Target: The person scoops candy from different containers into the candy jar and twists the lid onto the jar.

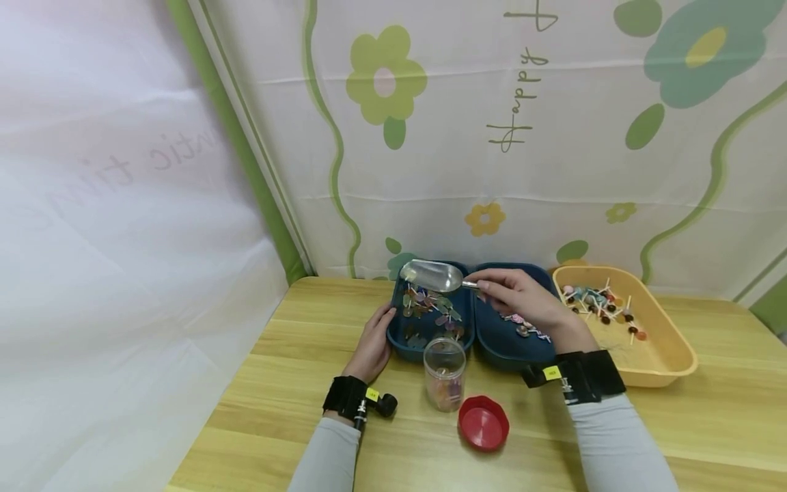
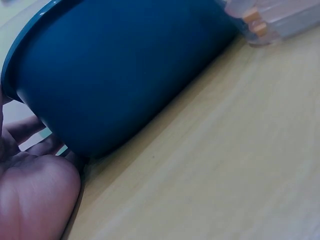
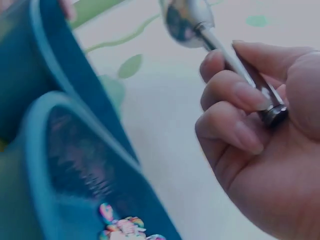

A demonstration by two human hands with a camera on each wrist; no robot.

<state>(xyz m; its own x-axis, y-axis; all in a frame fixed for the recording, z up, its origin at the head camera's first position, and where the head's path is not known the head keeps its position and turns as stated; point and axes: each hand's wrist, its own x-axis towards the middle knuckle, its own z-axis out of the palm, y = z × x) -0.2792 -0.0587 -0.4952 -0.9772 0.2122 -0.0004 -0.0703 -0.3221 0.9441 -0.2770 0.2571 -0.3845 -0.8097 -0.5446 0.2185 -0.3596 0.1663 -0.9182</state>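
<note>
My right hand (image 1: 519, 294) grips the handle of a shiny metal scoop (image 1: 432, 275), its fingers curled round it in the right wrist view. The scoop's bowl hangs over the left dark blue bin (image 1: 396, 339), where small wrapped candies (image 1: 430, 304) lie scattered. At that bin's left side my left hand (image 1: 371, 345) holds the wall near the rim; part of its fingers is hidden in the left wrist view. In front of the bin stands a clear jar (image 1: 445, 365) without its lid, with pinkish pieces low inside. A red lid (image 1: 484, 424) lies beside it.
Touching the left bin is a second dark blue bin (image 1: 510, 359) with colourful candies (image 3: 125, 230). On the right, a yellow bin (image 1: 670, 342) holds several lollipops (image 1: 599, 301). A patterned curtain (image 1: 430, 171) hangs behind the wooden table (image 1: 277, 383).
</note>
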